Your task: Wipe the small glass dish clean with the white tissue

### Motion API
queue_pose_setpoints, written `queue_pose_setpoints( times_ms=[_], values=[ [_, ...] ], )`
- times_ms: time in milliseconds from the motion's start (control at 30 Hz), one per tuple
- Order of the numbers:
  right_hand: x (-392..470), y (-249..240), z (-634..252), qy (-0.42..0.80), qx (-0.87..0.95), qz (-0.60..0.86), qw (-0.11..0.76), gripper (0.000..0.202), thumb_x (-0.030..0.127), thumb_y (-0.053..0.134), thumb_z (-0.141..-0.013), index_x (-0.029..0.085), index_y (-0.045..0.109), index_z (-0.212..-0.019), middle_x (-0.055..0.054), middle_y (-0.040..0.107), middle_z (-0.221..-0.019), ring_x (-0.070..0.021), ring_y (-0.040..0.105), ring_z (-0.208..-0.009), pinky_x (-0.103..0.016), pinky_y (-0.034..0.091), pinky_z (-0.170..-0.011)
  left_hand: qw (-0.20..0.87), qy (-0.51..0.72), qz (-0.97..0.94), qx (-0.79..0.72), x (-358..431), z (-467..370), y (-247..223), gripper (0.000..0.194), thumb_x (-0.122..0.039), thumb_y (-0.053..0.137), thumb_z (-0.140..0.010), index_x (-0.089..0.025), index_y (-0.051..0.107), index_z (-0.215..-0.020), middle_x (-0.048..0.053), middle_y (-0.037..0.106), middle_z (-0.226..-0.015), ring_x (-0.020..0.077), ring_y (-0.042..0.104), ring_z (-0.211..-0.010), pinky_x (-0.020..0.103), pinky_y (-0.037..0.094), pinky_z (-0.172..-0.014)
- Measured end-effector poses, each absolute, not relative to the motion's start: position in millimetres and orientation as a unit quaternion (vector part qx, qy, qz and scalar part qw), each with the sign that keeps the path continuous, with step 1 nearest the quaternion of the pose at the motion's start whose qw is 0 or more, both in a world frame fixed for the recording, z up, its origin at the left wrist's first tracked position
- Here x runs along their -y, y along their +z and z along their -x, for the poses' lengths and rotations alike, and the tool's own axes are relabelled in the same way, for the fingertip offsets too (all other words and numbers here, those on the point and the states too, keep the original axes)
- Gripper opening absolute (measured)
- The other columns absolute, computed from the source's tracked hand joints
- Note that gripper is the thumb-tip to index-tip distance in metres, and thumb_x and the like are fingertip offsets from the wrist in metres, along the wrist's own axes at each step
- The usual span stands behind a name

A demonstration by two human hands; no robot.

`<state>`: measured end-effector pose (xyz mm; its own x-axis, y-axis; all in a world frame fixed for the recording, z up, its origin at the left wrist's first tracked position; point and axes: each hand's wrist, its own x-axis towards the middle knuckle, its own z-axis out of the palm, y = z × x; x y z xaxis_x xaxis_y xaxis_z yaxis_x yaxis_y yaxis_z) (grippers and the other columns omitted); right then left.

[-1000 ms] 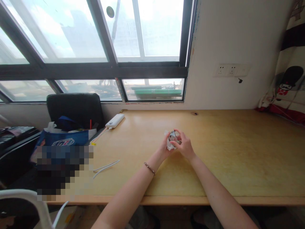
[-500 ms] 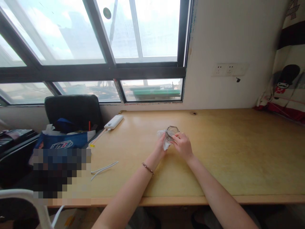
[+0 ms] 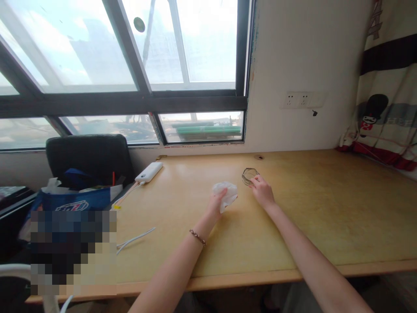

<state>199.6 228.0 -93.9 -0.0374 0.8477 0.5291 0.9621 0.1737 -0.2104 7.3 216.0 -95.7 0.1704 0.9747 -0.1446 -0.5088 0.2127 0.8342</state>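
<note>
A crumpled white tissue (image 3: 229, 194) is held in my left hand (image 3: 217, 203), over the middle of the wooden table (image 3: 182, 256). To the right and a little farther back, my right hand (image 3: 262, 191) grips the near right edge of a clear, dark-rimmed glass dish (image 3: 249, 174) between thumb and fingers. The dish is tilted slightly, and whether it touches the tabletop cannot be made out. Tissue and dish are apart.
A white power bank (image 3: 149, 172) with a cable lies at the table's back left. Another white cable (image 3: 137, 238) lies nearer on the left. A black chair (image 3: 87, 154) with a blue bag (image 3: 73, 200) stands left of the table. Wall and window are behind.
My hands have moved apart. The dish has gone right and away from the tissue with my right hand, while my left hand keeps the tissue. The camera view has shifted slightly.
</note>
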Motion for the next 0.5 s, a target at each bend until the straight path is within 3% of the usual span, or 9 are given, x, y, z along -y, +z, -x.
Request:
queue_pose_setpoints(
  times_ms=[500],
  values=[
    [-303.6, -111.1, -360.7, -0.045, 0.678, 0.699, 0.223, 0.015, 0.021, 0.053, -0.075, 0.015, 0.058, -0.088, -0.007, 0.054, -0.097, -0.0171, 0.054, -0.083, -0.026, 0.04, -0.07, 0.734, 0.504, -0.293, -0.349, -219.1, -7.7, -95.2, 0.03, -0.035, 0.053, -0.075, -0.012, 0.053, -0.095, 0.012, 0.063, -0.087, 0.0226, 0.061, -0.076, 0.034, 0.05, -0.064]
  ],
)
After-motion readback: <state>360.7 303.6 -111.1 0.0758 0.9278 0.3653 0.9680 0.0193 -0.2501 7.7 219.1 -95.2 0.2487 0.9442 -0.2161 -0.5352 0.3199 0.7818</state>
